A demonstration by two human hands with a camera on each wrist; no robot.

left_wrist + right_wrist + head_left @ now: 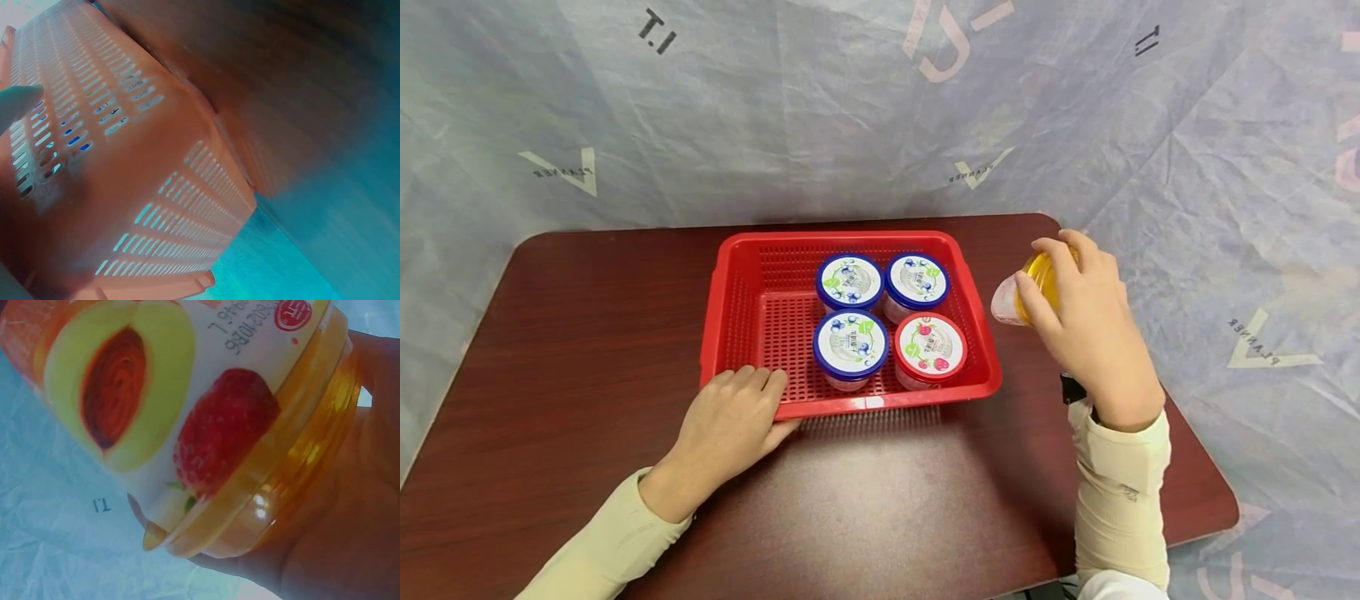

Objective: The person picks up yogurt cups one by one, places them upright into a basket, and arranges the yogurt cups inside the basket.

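Observation:
A red perforated plastic basket [850, 237] rests on the table. My left hand [730, 425] grips its near left corner, fingers over the rim and thumb below outside. In the left wrist view the slotted basket wall [125, 169] fills much of the frame beside a fingertip. My right hand [1092, 321], raised beyond the basket's right side, holds a tilted amber fruit cup [1042, 277]. Its printed top, with a halved peach and a strawberry [228, 428], faces left, away from the palm. Inside the basket sit three blue-lidded tubs [851, 343] and one red-lidded tub [931, 347].
The basket stands on a dark reddish-brown table [587, 350] with rounded corners. A grey printed cloth [737, 108] hangs behind the table and along its right side. The tubs occupy the basket's middle and right part.

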